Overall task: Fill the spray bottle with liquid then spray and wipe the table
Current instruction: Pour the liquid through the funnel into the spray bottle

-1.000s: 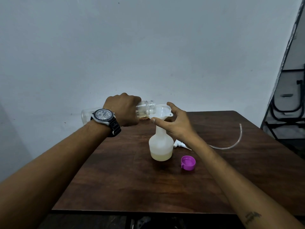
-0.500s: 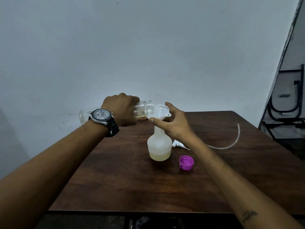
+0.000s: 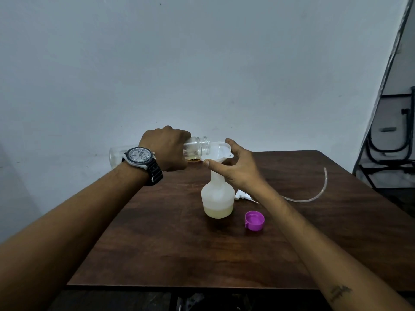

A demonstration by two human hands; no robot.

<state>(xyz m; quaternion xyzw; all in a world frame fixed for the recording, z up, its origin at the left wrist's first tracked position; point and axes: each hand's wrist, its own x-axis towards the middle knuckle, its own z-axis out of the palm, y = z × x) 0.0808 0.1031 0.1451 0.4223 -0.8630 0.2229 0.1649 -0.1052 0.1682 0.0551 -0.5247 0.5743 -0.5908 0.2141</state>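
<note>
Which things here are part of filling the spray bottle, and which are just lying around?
In use:
left hand tipping the clear bottle
right hand steadying the funnel
spray bottle, partly filled
purple cap, off
spray head with tube, off

Lying about:
folded chairs beyond the table

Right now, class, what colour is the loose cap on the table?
Purple; the cap shows clearly in the head view.

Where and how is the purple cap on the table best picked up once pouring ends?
Pinch the purple cap by its round side wall from directly above, probably with the right hand, which is nearer. It lies open side up, apart from the spray bottle, with its small tab toward the near left, so opposite points of the rim are free to grasp.
</note>
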